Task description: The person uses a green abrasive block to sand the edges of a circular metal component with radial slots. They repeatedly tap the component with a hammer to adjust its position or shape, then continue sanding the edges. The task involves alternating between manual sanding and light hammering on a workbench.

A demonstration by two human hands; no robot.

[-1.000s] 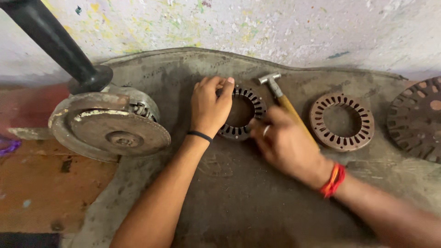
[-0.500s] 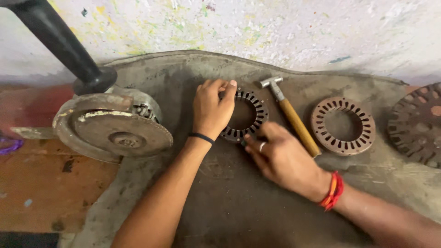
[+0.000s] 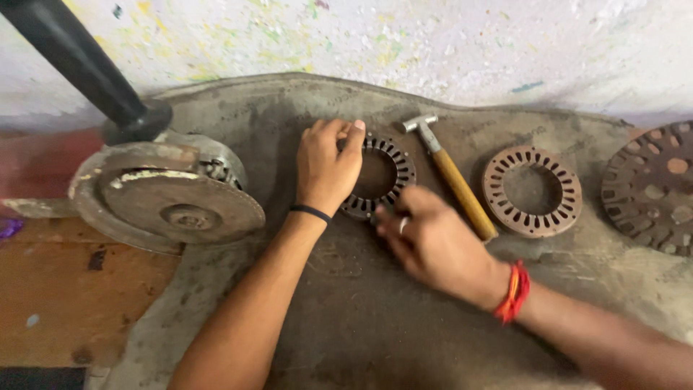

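Note:
A dark slotted metal ring (image 3: 390,167) lies flat on a grimy work mat (image 3: 317,303). My left hand (image 3: 326,167) rests on the ring's left side, fingers curled over its rim and pressing it down. My right hand (image 3: 432,244) hovers at the ring's lower right edge, fingers drawn together and blurred with motion; whether it pinches anything I cannot tell. A hammer (image 3: 449,173) with a wooden handle lies just right of the ring, its steel head pointing away from me, untouched by either hand.
A rusty slotted ring (image 3: 533,191) lies right of the hammer. A larger dark perforated disc (image 3: 653,186) sits at the right edge. A round metal motor housing (image 3: 170,198) with a black pole (image 3: 76,61) stands left. A paint-speckled wall rises behind.
My right hand has drawn back from the ring's right side toward its lower edge, away from the hammer handle. My left hand stays on the ring.

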